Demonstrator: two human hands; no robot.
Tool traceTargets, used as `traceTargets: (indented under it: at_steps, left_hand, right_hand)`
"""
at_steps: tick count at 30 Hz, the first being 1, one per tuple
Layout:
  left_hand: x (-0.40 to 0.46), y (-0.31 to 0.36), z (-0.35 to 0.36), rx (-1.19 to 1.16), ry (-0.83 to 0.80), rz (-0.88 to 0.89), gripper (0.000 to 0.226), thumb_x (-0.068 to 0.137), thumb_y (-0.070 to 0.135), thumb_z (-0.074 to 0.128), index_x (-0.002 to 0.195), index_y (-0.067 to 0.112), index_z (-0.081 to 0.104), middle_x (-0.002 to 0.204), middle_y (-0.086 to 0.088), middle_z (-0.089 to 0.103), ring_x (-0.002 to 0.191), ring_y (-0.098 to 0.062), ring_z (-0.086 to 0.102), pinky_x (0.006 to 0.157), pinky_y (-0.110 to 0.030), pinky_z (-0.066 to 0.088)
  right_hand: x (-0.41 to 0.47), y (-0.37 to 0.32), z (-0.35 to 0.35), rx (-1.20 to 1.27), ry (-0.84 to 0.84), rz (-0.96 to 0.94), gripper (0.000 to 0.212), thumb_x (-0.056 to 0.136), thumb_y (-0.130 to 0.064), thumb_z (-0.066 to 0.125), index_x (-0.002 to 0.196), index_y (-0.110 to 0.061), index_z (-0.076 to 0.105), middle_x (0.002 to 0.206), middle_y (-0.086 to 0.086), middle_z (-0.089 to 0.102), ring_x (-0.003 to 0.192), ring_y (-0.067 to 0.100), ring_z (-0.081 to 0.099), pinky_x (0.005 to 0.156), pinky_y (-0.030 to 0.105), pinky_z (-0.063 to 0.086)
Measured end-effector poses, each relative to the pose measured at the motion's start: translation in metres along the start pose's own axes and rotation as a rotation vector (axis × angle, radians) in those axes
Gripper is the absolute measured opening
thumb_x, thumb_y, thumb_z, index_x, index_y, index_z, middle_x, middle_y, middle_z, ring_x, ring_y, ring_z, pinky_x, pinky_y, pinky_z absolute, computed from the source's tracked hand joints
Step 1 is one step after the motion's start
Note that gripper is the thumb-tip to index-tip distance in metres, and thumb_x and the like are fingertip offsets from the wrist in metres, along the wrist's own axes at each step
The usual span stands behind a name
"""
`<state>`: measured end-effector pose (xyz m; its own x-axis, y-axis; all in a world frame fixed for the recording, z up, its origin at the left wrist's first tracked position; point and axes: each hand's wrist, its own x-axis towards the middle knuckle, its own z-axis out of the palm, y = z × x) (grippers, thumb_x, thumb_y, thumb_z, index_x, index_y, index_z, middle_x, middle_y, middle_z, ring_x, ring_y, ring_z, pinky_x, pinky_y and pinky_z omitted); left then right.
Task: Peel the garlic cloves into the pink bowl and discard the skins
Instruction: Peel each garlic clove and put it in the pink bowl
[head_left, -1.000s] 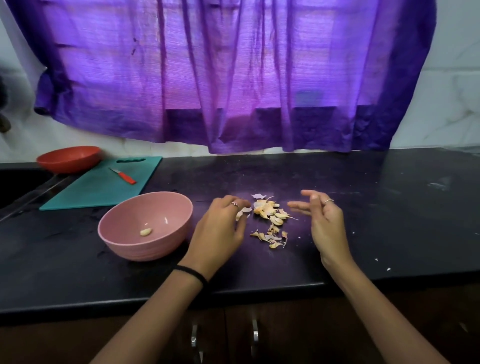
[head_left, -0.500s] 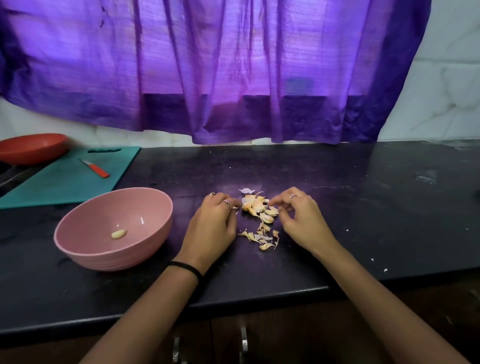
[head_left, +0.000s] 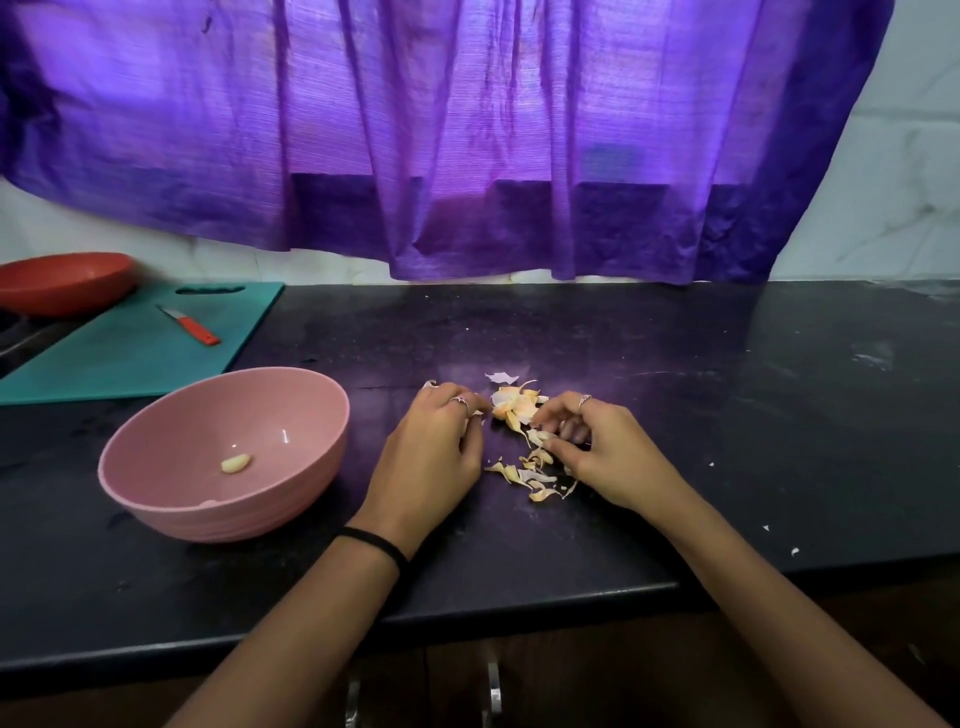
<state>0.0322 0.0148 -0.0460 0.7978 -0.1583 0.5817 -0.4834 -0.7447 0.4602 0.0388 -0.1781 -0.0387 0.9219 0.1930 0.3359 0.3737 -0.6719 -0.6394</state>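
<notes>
Pink bowl (head_left: 156, 493) is our landmark: it sits on the black counter (head_left: 727, 415) and holds one peeled garlic clove (head_left: 236, 463). The skins (head_left: 524, 441) lie in a loose pile just right of the bowl. A second ago our right hand (head_left: 602, 457) hovered open above the pile; it has since dropped onto the pile's far side from the bowl, with fingers curled into the scraps. Our left hand (head_left: 431, 447), between bowl and pile, has closed against the pile's near edge, fingers curled; we cannot tell whether it holds a skin or a clove. We judge that both hands are now gathering skins for disposal. No unpeeled cloves are plainly visible among the skins.
</notes>
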Motion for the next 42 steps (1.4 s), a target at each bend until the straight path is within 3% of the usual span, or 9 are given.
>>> traceTargets:
  at_steps: [2, 7, 13, 19, 22, 27, 33, 38, 42]
  left_hand:
    - [0.000, 0.001, 0.000, -0.024, -0.004, 0.013, 0.023, 0.091, 0.008, 0.053, 0.106, 0.015, 0.068, 0.108, 0.005, 0.062, 0.102, -0.017, 0.055, 0.083, -0.039, 0.051]
    - [-0.001, 0.006, -0.001, -0.065, -0.039, 0.049, 0.018, 0.091, 0.022, 0.059, 0.108, 0.022, 0.066, 0.104, 0.010, 0.061, 0.096, -0.012, 0.058, 0.079, -0.037, 0.053]
    - [0.002, 0.004, -0.001, 0.008, -0.014, -0.064, 0.025, 0.093, 0.015, 0.054, 0.113, 0.022, 0.066, 0.114, 0.008, 0.063, 0.107, -0.013, 0.055, 0.083, -0.028, 0.047]
    - [0.004, 0.000, 0.002, 0.075, -0.031, -0.098, 0.028, 0.093, 0.014, 0.051, 0.116, 0.023, 0.065, 0.117, 0.008, 0.061, 0.111, -0.012, 0.049, 0.078, -0.019, 0.035]
    - [0.005, -0.004, 0.004, 0.062, -0.047, -0.123, 0.025, 0.092, 0.015, 0.053, 0.112, 0.021, 0.066, 0.115, 0.006, 0.063, 0.107, -0.016, 0.052, 0.083, -0.027, 0.044]
    - [0.007, -0.007, 0.005, 0.000, -0.016, -0.119, 0.025, 0.091, 0.012, 0.053, 0.110, 0.016, 0.068, 0.111, 0.002, 0.064, 0.106, -0.021, 0.053, 0.087, -0.038, 0.048]
    - [0.006, -0.003, 0.002, 0.002, -0.018, -0.115, 0.023, 0.092, 0.013, 0.051, 0.108, 0.014, 0.068, 0.109, 0.000, 0.063, 0.106, -0.021, 0.051, 0.086, -0.041, 0.048]
    - [0.005, -0.003, 0.002, -0.021, -0.012, -0.096, 0.022, 0.092, 0.015, 0.052, 0.107, 0.014, 0.068, 0.108, 0.001, 0.062, 0.106, -0.020, 0.051, 0.087, -0.039, 0.047]
    - [0.005, -0.003, 0.002, -0.090, -0.016, -0.044, 0.018, 0.091, 0.023, 0.061, 0.107, 0.018, 0.068, 0.105, 0.004, 0.062, 0.101, -0.017, 0.053, 0.084, -0.038, 0.049]
  right_hand:
    - [0.000, -0.001, -0.002, 0.101, 0.026, 0.011, 0.025, 0.086, 0.000, 0.065, 0.100, -0.021, 0.064, 0.087, 0.000, 0.063, 0.070, 0.007, 0.052, 0.065, 0.014, 0.045]
    - [0.000, 0.002, -0.002, 0.254, 0.072, 0.005, 0.034, 0.085, 0.006, 0.064, 0.103, -0.023, 0.065, 0.089, -0.002, 0.058, 0.075, 0.009, 0.054, 0.069, 0.014, 0.046]
    - [-0.001, 0.000, -0.002, 0.068, 0.135, 0.005, 0.031, 0.086, 0.010, 0.049, 0.089, -0.010, 0.072, 0.095, -0.005, 0.059, 0.079, 0.009, 0.055, 0.066, 0.010, 0.041]
    - [0.004, -0.005, 0.003, -0.175, 0.136, -0.116, 0.027, 0.091, -0.001, 0.052, 0.107, -0.014, 0.070, 0.103, -0.005, 0.059, 0.093, 0.011, 0.046, 0.078, 0.003, 0.027]
    - [0.016, -0.010, 0.007, -0.258, 0.047, -0.137, 0.023, 0.095, -0.017, 0.058, 0.115, -0.015, 0.069, 0.105, -0.003, 0.053, 0.098, 0.016, 0.042, 0.080, 0.016, 0.025]
    - [0.032, -0.018, 0.012, -0.437, -0.076, -0.006, 0.035, 0.092, -0.036, 0.062, 0.122, -0.017, 0.064, 0.112, 0.001, 0.050, 0.112, 0.022, 0.040, 0.100, 0.033, 0.034]
    - [0.028, -0.020, 0.018, -0.393, -0.022, -0.007, 0.021, 0.090, -0.030, 0.065, 0.109, -0.020, 0.067, 0.099, -0.007, 0.041, 0.108, 0.020, 0.044, 0.097, 0.031, 0.034]
    - [0.027, -0.022, 0.020, -0.329, -0.002, 0.002, 0.012, 0.087, -0.026, 0.069, 0.097, -0.020, 0.072, 0.099, -0.004, 0.047, 0.104, 0.020, 0.044, 0.094, 0.030, 0.035]
    - [0.022, -0.029, 0.014, -0.064, 0.080, 0.015, 0.004, 0.083, -0.016, 0.074, 0.084, -0.019, 0.073, 0.091, -0.006, 0.057, 0.084, 0.012, 0.052, 0.072, 0.014, 0.039]
